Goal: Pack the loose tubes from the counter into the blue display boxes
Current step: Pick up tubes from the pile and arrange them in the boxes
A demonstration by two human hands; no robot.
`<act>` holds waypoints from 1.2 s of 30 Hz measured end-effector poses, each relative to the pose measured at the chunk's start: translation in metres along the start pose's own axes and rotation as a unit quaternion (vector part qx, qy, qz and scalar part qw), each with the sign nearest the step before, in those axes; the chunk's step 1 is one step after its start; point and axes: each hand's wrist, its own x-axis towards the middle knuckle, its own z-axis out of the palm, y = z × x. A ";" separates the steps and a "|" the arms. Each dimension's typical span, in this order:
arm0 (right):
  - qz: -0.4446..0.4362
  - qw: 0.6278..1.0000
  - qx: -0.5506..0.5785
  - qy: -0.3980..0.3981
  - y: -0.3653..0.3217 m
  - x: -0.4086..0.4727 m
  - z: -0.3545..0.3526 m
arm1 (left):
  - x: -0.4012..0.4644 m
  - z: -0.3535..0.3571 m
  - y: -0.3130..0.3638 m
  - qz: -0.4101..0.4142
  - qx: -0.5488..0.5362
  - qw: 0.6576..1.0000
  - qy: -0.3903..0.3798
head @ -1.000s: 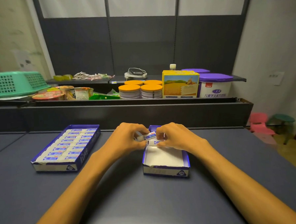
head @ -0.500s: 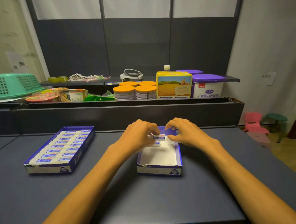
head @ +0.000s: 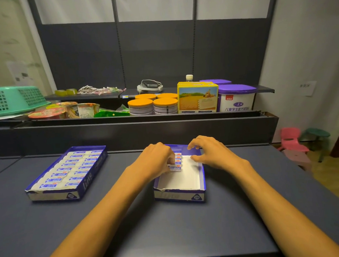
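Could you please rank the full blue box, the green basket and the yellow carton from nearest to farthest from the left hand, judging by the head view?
From the left hand:
1. Full blue box, on the counter to its left.
2. Yellow carton, on the shelf behind, right.
3. Green basket, far left on the shelf.

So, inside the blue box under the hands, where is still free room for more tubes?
The near blue cardboard box is bare across its white floor from the front wall back to the small white-and-blue tubes. The far-left corner is crowded: tubes stacked there, left hand on them.
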 end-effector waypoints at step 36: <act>-0.079 0.994 0.034 0.067 -0.051 -0.013 -0.018 | -0.067 -0.049 -0.033 -0.136 0.007 0.983 0.127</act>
